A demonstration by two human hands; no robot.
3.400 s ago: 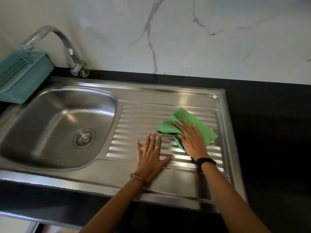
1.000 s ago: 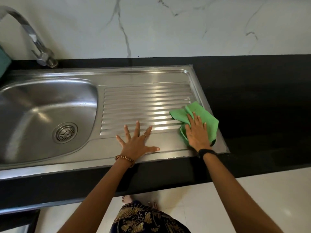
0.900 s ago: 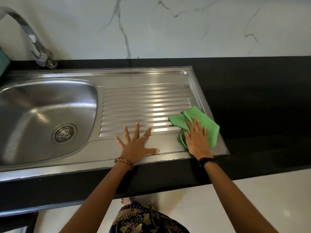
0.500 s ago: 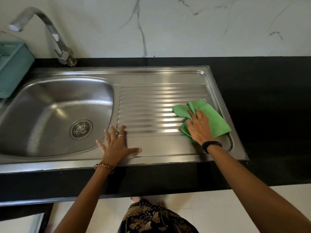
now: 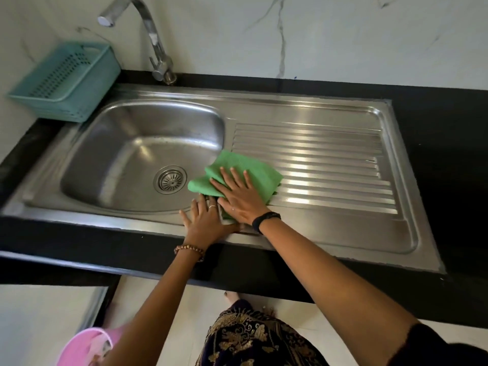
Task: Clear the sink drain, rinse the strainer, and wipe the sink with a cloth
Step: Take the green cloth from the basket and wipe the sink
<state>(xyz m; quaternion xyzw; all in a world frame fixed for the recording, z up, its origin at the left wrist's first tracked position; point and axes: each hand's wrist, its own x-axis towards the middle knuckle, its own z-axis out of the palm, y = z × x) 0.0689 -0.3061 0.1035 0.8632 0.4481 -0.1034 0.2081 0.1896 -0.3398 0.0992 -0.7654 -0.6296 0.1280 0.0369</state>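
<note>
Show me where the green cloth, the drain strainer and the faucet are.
green cloth (image 5: pixel 239 163): head view, its bare upper part.
drain strainer (image 5: pixel 170 180): head view, its perforated centre.
faucet (image 5: pixel 152 35): head view, its curved neck.

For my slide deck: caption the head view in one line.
Right hand presses a green cloth flat at the sink basin's edge while the left hand rests open on the rim.

The right hand (image 5: pixel 239 198) is pressing the cloth (image 5: pixel 243 169) flat at the basin's (image 5: pixel 126 154) edge; the left hand (image 5: pixel 204 223) is lying flat beside it.
</note>
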